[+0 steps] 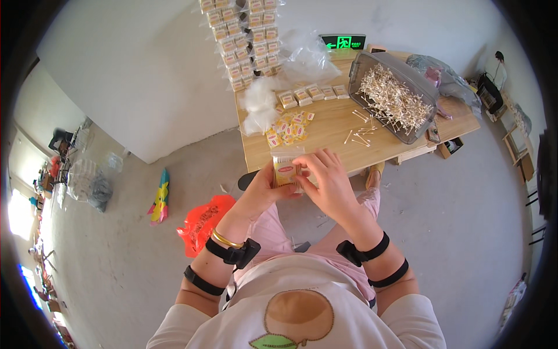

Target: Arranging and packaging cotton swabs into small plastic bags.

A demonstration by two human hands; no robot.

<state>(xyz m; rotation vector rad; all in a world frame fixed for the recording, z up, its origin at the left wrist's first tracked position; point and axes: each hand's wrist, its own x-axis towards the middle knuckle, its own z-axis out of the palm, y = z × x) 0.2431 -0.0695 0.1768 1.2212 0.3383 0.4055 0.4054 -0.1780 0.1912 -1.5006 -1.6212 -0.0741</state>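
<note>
Overall, the wooden tabletop (331,128) carries a grey tub (401,65) toward its right end. Well left of the tub rise two stacks (231,45) of bagged packs. Nearer the wearer than the tub, and to its left, the left hand (266,191) grips a clear packet (285,170); the right hand (331,179), fingers bent, touches the packet's right edge, its pinch indeterminable. Left of the tub lie yellow cards (289,128). White swabs (392,96) fill the tub.
</note>
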